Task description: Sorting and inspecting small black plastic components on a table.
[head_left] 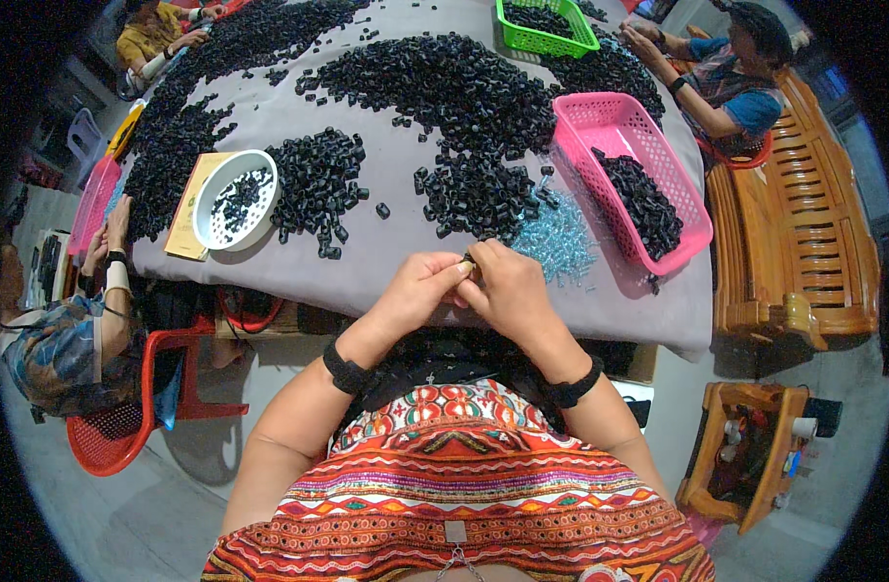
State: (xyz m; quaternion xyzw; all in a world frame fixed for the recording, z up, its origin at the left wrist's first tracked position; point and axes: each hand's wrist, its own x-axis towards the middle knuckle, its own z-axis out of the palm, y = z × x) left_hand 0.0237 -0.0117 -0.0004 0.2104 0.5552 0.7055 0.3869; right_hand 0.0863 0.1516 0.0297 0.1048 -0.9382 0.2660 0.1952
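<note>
My left hand [425,288] and my right hand [510,291] meet in front of me at the near edge of the table. Fingers and thumbs of both are pinched together around a small black plastic piece [468,259], mostly covered by the fingertips. Just beyond them lies a heap of similar short black plastic pieces [478,194]. A pile of small, thin, shiny bluish pieces [558,241], too fine to name surely, spreads beside my right hand. Right of it stands a pink perforated basket [692,228] partly filled with black pieces.
A white bowl [204,215] with small black parts rests on a tan booklet [184,233] at left. A green basket [551,47] stands at the far side. Other people sit around the grey-covered table [386,257]. A wooden bench [794,213] is at right.
</note>
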